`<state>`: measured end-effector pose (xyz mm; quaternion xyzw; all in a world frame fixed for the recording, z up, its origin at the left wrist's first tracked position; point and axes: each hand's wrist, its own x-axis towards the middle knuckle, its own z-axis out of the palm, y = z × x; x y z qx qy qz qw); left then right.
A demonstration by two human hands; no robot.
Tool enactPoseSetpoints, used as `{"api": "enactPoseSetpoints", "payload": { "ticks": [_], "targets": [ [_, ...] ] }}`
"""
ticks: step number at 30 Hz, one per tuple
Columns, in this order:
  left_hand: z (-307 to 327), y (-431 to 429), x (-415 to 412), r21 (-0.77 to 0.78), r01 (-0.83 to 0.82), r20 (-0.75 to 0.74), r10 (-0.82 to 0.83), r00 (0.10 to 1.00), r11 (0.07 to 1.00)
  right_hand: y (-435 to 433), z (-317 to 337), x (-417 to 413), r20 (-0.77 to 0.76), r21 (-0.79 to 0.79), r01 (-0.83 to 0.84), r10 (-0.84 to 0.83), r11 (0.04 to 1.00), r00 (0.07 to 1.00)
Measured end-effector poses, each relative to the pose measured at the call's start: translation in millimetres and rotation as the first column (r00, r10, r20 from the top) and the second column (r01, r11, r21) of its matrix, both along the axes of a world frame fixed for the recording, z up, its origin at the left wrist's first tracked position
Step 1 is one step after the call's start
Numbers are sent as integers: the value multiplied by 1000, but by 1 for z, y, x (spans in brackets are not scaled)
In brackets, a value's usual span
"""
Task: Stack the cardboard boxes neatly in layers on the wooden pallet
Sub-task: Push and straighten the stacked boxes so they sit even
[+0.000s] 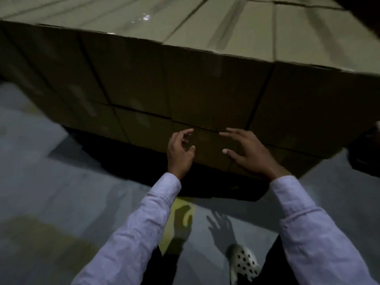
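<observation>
Fingers point(187, 134) of the left hand point(180, 156) are loosely curled and hold nothing. The fingers point(230, 134) of the right hand point(251, 156) are spread wide and almost straight, also with nothing in them. Both hands hang just in front of the near side of the stack of cardboard boxes point(205, 89), low on it, close to a seam between two layers. Whether a fingertip touches the cardboard I cannot tell, because of the blur. The stack shows several layers on this side and a flat taped top point(226, 27). Under the stack is a dark band where the wooden pallet should be, but it is too dark to see. I judge such a box stiff at its edges and softer in the middle of a face, possibly heavy, with smooth sides that can slip. The best hold would be flat palms on two opposite sides, or fingers under the bottom corners. On the grey floor point(51, 182) near the stack a perforated clog point(243, 262) shows.
</observation>
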<state>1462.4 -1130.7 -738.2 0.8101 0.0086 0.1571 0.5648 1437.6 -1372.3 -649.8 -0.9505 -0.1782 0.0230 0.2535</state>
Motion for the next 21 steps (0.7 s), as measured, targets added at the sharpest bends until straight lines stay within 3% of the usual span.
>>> {"api": "enactPoseSetpoints", "payload": {
  "ticks": [3, 7, 13, 21],
  "targets": [
    [30, 43, -16, 56, -151, -8, 152, 988, 987, 43, -3, 11, 96, 208, -80, 61, 975, 994],
    [107, 92, -54, 123, -242, -32, 248, 968, 962, 100, 48, 5, 59, 287, -87, 73, 954, 996],
    [252, 139, -116, 99, -356, -112, 366, 924, 929, 137, 193, -30, -22, 312, -88, 100, 946, 995],
    [429, 180, -238, 65, -349, -186, 354, 916, 935, 164, 361, -127, -151, 296, 22, 24, 955, 988]
  ]
}}
